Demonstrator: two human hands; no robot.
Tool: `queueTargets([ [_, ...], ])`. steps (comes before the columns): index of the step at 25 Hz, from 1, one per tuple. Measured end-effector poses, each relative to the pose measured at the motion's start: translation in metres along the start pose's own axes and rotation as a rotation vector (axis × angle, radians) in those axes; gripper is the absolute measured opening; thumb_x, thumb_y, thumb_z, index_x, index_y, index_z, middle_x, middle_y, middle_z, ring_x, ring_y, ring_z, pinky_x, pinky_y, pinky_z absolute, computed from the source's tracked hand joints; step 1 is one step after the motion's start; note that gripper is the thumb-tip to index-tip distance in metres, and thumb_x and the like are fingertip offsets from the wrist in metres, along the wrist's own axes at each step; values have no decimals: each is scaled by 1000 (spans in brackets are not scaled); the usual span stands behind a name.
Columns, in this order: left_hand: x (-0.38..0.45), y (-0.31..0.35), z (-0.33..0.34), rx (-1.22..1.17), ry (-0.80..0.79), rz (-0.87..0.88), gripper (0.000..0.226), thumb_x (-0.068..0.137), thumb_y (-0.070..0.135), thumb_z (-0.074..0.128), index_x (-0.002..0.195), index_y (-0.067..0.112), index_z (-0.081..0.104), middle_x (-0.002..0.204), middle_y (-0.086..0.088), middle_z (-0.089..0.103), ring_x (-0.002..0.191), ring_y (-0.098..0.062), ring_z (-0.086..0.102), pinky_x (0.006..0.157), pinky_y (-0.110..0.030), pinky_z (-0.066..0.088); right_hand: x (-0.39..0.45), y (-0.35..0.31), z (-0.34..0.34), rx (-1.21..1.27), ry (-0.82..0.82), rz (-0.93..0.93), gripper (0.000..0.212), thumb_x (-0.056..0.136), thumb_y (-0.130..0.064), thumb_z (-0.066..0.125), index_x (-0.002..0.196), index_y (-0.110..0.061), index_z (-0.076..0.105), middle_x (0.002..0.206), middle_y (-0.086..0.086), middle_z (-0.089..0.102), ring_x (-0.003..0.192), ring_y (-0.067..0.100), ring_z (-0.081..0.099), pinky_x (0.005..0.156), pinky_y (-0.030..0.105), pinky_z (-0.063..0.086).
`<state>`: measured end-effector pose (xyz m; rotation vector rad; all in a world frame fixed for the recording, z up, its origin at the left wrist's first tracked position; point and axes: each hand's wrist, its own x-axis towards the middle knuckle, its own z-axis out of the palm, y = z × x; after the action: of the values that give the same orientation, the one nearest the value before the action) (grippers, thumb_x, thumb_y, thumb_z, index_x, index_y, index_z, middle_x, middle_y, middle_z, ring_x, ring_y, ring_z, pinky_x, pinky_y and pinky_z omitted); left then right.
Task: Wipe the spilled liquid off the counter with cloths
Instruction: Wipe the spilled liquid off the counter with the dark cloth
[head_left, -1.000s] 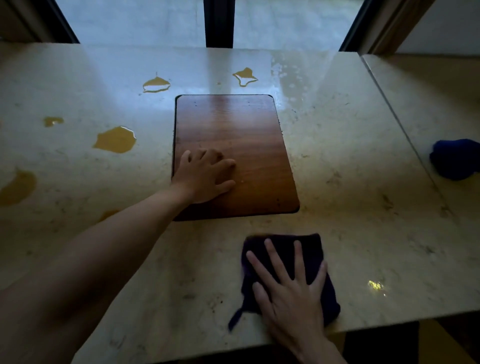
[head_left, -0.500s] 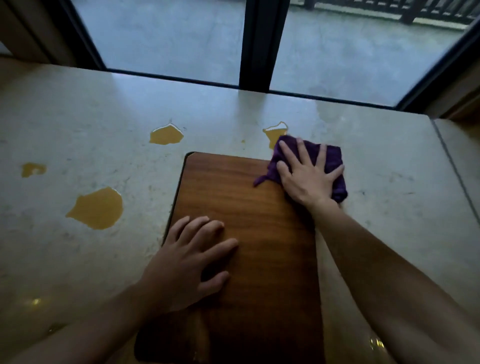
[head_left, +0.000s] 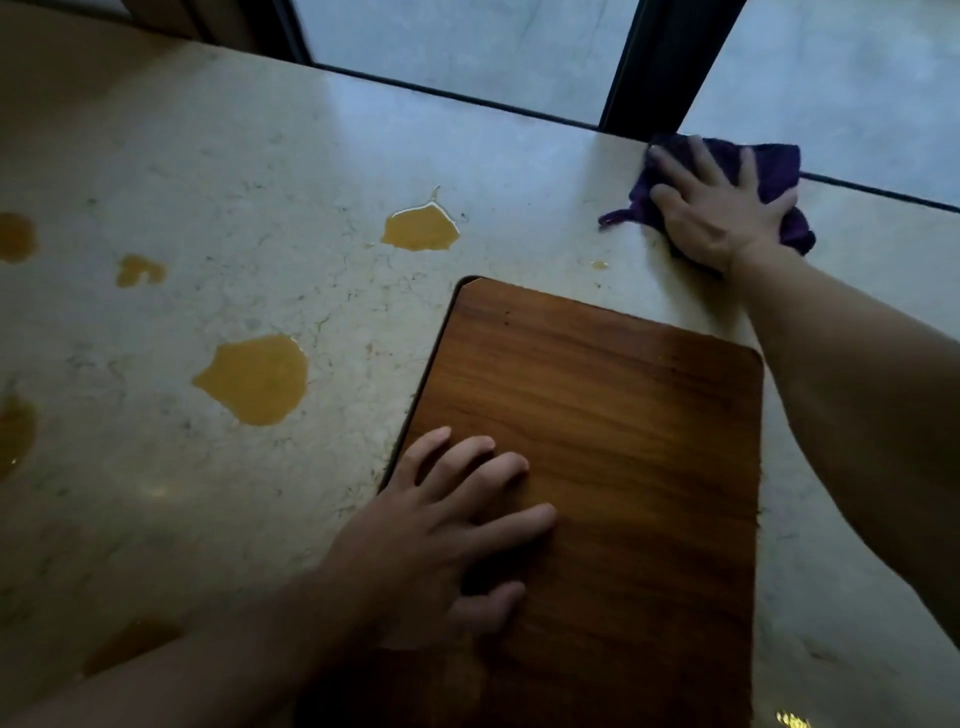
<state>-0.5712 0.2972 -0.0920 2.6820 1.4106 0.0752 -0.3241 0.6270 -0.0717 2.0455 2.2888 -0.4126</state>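
Observation:
My right hand (head_left: 719, 208) presses flat on a purple cloth (head_left: 769, 169) at the far edge of the pale marble counter (head_left: 260, 171), just in front of the window frame. My left hand (head_left: 441, 530) rests flat, fingers spread, on the near left part of a wooden board (head_left: 623, 426) set in the counter. Several orange-yellow puddles lie on the counter's left half: one (head_left: 422, 228) beyond the board, a larger one (head_left: 254, 378) left of it, a small one (head_left: 139, 270) farther left. A tiny drop (head_left: 599, 265) sits near the cloth.
More orange liquid shows at the left edge (head_left: 15, 236) and lower left (head_left: 15, 431). A dark window post (head_left: 654, 67) rises behind the counter's back edge. My right forearm (head_left: 852, 395) crosses the counter right of the board.
My right hand has slid the purple cloth from the board's far right corner up and right to the counter's back edge. The puddle that lay by that corner is gone. My left hand stays on the board.

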Motion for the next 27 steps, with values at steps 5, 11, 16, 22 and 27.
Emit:
queueTargets([
  [5, 1, -1, -3, -12, -10, -5, 60, 90, 68, 35, 144, 43, 34, 150, -3, 34, 141, -30, 29, 115, -56, 23, -122, -25, 29, -56, -16, -127, 48, 97, -62, 16, 143, -68, 2, 162, -24, -9, 150, 27, -15, 107, 74, -9],
  [11, -26, 24, -14, 56, 21, -113, 51, 91, 55, 35, 133, 31, 50, 140, -8, 49, 130, -33, 44, 101, -49, 36, -359, -49, 86, -170, 69, -96, 50, 96, -63, 8, 146, -63, -1, 164, -16, 0, 151, 34, 0, 106, 77, 8],
  [16, -105, 4, -27, 43, -76, -148, 48, 95, 54, 36, 140, 36, 37, 147, -4, 38, 136, -29, 35, 106, -49, 32, -573, -101, 141, -107, 19, -15, 51, 96, -64, 5, 147, -62, 2, 163, -18, 2, 151, 32, -4, 107, 76, 4],
  [22, -140, -47, -36, -62, -136, -178, 57, 94, 62, 36, 146, 38, 30, 161, -1, 21, 145, -29, 24, 113, -52, 27, -659, -168, 177, -173, -40, 67, 55, 98, -61, 13, 150, -50, 24, 161, -9, 24, 146, 37, 23, 101, 79, 14],
  [27, -141, -136, -46, 30, 100, -369, 71, 85, 68, 31, 143, 26, 36, 152, -12, 31, 134, -39, 34, 100, -57, 39, -604, -180, 174, -149, -36, 127, 56, 97, -63, 13, 150, -51, 23, 163, -9, 20, 146, 35, 19, 101, 77, 12],
])
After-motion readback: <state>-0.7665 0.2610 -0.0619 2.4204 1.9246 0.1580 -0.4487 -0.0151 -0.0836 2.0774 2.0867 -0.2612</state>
